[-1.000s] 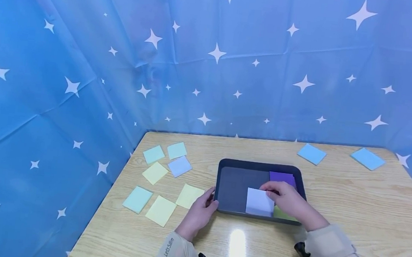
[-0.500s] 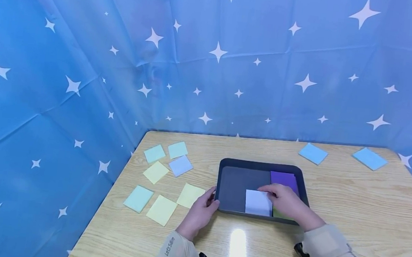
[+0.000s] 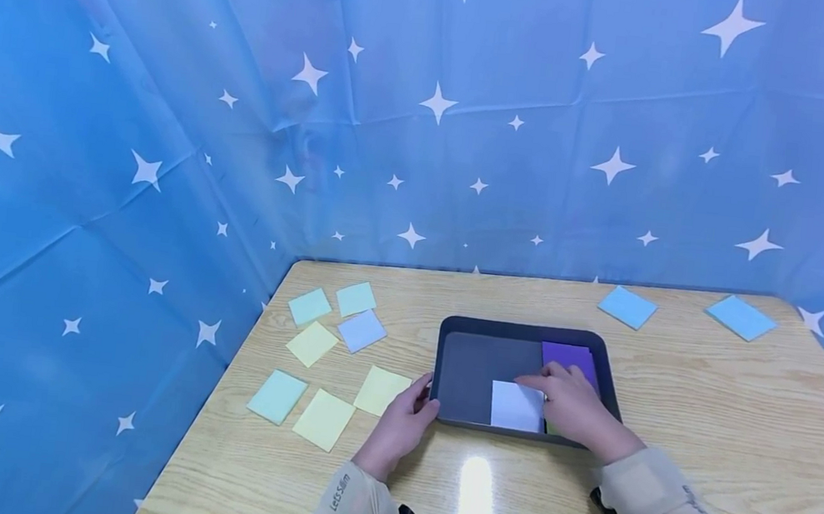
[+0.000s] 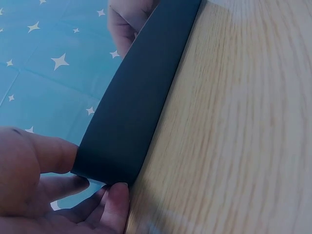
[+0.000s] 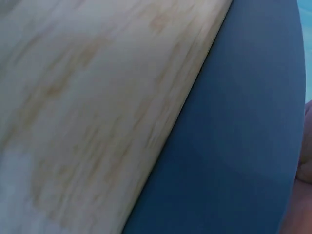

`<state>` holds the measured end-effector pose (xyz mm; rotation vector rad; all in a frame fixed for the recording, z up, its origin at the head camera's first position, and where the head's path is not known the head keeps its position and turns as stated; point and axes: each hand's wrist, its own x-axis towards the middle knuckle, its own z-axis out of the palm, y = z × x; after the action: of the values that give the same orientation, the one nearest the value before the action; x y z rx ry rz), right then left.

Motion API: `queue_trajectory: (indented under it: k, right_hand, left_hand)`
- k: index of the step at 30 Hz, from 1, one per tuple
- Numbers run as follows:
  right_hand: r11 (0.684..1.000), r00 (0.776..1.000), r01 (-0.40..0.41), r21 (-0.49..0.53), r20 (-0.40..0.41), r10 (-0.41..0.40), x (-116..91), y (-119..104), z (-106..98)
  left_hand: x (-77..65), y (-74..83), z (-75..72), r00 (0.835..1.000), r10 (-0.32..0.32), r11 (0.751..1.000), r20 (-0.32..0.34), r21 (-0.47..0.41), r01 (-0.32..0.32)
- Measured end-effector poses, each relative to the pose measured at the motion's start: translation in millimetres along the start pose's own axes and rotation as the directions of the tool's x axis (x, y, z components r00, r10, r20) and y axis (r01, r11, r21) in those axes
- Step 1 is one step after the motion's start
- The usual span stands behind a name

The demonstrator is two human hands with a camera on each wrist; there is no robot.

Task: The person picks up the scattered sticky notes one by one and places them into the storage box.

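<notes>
A dark shallow tray (image 3: 491,328) lies on the wooden table. At its front left corner my left hand (image 3: 397,427) grips the tray, its fingers and thumb about the corner in the left wrist view. Inside, a pale lavender sticky note (image 3: 515,408) lies flat by the front wall. My right hand (image 3: 580,409) reaches in from the right, with its straight index finger touching the note's upper right part. Under that hand a green note (image 3: 552,429) is mostly hidden. Behind it sits a purple note (image 3: 563,354). The tray's outer wall (image 5: 229,126) fills much of the right wrist view.
Left of the tray lie yellow notes (image 3: 323,420), mint green notes (image 3: 277,397) and one light blue-violet note (image 3: 362,331). Two blue notes (image 3: 627,307) lie near the table's back edge. A blue star-patterned curtain (image 3: 430,158) hangs behind.
My right hand has shifted slightly left and forward over the lavender note, its index finger now straighter on it. The note has settled slightly lower. The left hand stays at the corner.
</notes>
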<state>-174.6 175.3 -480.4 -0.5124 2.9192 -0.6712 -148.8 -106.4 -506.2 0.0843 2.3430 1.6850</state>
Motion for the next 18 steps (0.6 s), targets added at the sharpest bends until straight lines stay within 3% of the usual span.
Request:
queue_trajectory:
  k: [8,18]
  right_hand:
    - [1.000,1.000,-0.015,-0.008,0.003,0.015,-0.2,0.8,4.6]
    - [0.999,0.997,0.014,0.030,-0.082,-0.012,1.0,3.3,6.1]
  left_hand:
    - [0.9,-0.1,-0.2,1.000,0.002,1.000,0.002,0.005,-0.002]
    - [-1.0,0.8,-0.4,1.000,0.023,0.999,0.000,-0.025,-0.023]
